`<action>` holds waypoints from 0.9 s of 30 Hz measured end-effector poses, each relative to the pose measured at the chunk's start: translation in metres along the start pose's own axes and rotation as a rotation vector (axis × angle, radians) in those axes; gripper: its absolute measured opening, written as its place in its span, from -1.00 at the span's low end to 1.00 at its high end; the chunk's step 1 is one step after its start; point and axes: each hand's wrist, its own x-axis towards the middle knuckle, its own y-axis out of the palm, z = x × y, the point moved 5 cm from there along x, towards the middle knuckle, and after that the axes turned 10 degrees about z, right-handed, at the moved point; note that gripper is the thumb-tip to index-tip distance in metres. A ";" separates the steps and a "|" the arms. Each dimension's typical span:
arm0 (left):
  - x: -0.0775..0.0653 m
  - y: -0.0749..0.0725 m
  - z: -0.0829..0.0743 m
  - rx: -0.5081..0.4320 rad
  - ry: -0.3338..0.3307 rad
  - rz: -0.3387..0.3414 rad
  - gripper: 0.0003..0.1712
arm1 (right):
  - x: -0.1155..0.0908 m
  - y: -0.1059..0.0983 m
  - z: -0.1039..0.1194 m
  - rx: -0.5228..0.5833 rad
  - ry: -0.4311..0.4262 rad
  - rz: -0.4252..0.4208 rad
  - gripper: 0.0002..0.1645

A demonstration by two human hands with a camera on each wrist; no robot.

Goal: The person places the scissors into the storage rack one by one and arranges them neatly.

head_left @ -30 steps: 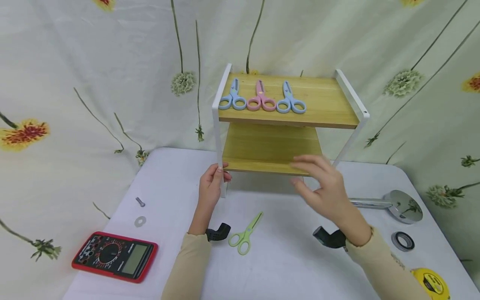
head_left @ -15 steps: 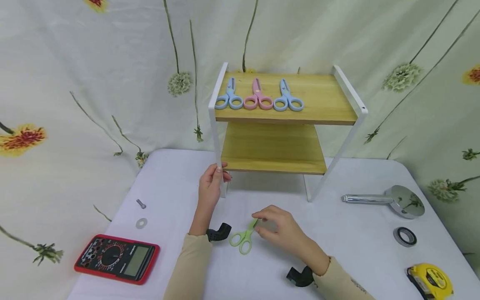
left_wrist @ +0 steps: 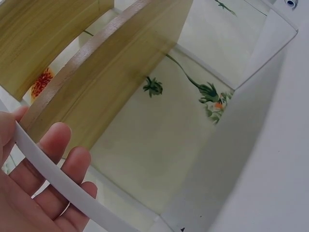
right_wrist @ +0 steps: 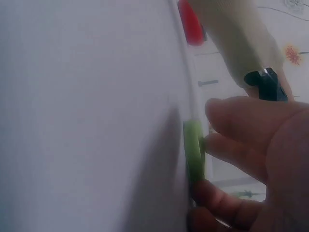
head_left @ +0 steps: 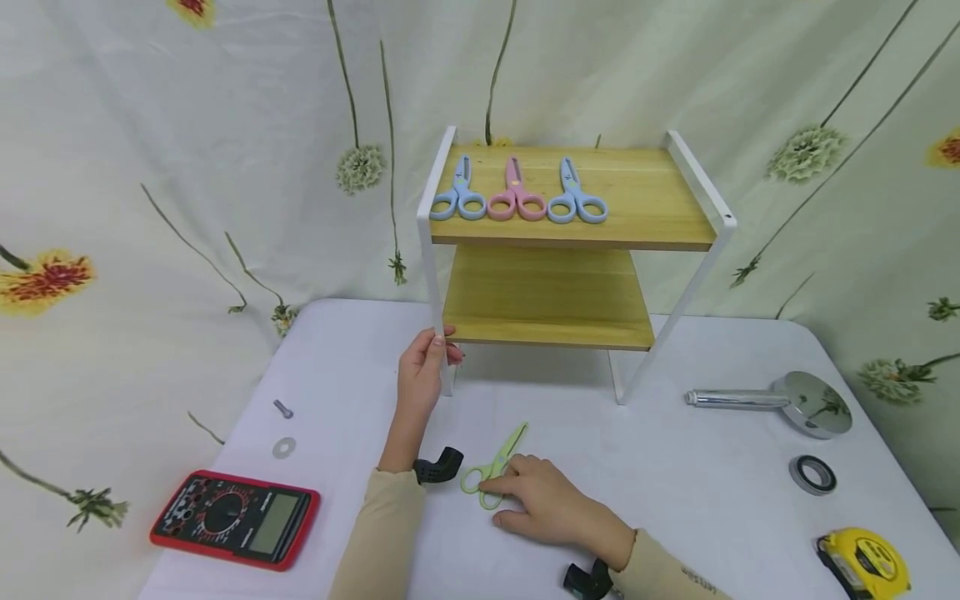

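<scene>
My left hand (head_left: 422,371) grips the white side frame of a two-tier wooden shelf rack (head_left: 551,340); in the left wrist view its fingertips (left_wrist: 76,162) curl round the white bar. Green scissors (head_left: 501,458) lie on the table in front of the rack, blades pointing away. Over their handles is my right hand (head_left: 543,504), its fingertips touching them and partly covering one loop. In the right wrist view the thumb (right_wrist: 219,113) stands apart from the green handle (right_wrist: 194,150). Blue scissors (head_left: 459,196), pink scissors (head_left: 515,196) and more blue scissors (head_left: 575,198) lie in a row on the top shelf.
On the left are a red-and-black multimeter (head_left: 236,518), a washer (head_left: 284,448) and a small bolt (head_left: 282,409). To the right lie a chrome shower head (head_left: 813,406), a roll of black tape (head_left: 812,475) and a yellow tape measure (head_left: 870,562). A floral cloth hangs behind.
My right hand has come down from in front of the lower shelf to the green scissors, then slid from their blades towards the handles. My left hand keeps its grip on the frame.
</scene>
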 end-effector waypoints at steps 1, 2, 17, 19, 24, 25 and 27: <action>0.000 0.000 0.000 0.001 -0.001 -0.003 -0.66 | 0.000 0.000 0.000 -0.003 -0.001 -0.006 -0.56; 0.000 -0.001 0.000 0.002 -0.002 -0.006 -0.66 | 0.000 0.000 0.000 0.001 0.002 -0.009 -0.58; 0.000 0.000 0.000 0.004 0.002 0.007 -0.65 | 0.000 -0.002 -0.006 0.001 0.056 -0.109 -0.80; 0.000 0.000 0.001 0.006 0.006 0.006 -0.65 | 0.000 -0.002 -0.006 -0.005 0.067 -0.101 -0.77; 0.000 0.000 0.000 0.003 0.031 0.008 -0.66 | 0.000 -0.003 -0.004 -0.032 0.063 -0.101 -0.72; 0.000 0.000 0.000 0.003 0.034 0.008 -0.66 | 0.000 -0.004 -0.003 -0.035 0.062 -0.101 -0.73; 0.000 0.001 0.000 -0.001 0.041 0.008 -0.66 | 0.000 -0.005 -0.003 -0.032 0.060 -0.100 -0.75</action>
